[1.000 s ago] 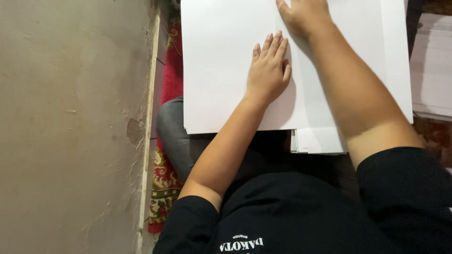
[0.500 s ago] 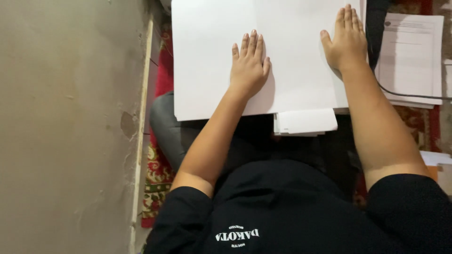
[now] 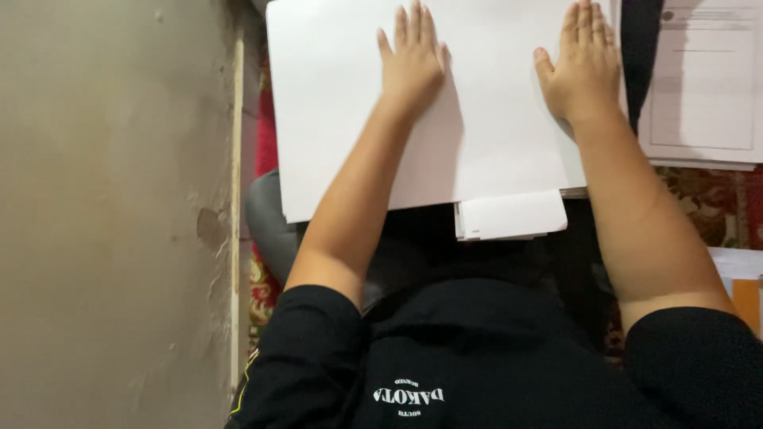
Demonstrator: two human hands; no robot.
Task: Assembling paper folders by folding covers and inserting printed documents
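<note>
Sheet (image 3: 493, 119) under the fingers: plain white. Smaller paper stack (image 3: 513, 214) below the palms: white. Printed form (image 3: 703, 87) right of the fingers: white, grey lines. Carpet (image 3: 703, 206): red, patterned. Shirt (image 3: 493, 357): black. Wall (image 3: 111, 214): beige.

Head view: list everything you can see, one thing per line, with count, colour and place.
large sheet: one, white, centre top, under both hands
smaller paper stack: one, white, sticking out below the large sheet
printed forms: a few, white, top right
carpet: one, red patterned, right and along the wall
wall: one, beige, left, chipped
shirt: one, black, bottom
left hand: flat on the large sheet
right hand: flat on the large sheet
</note>
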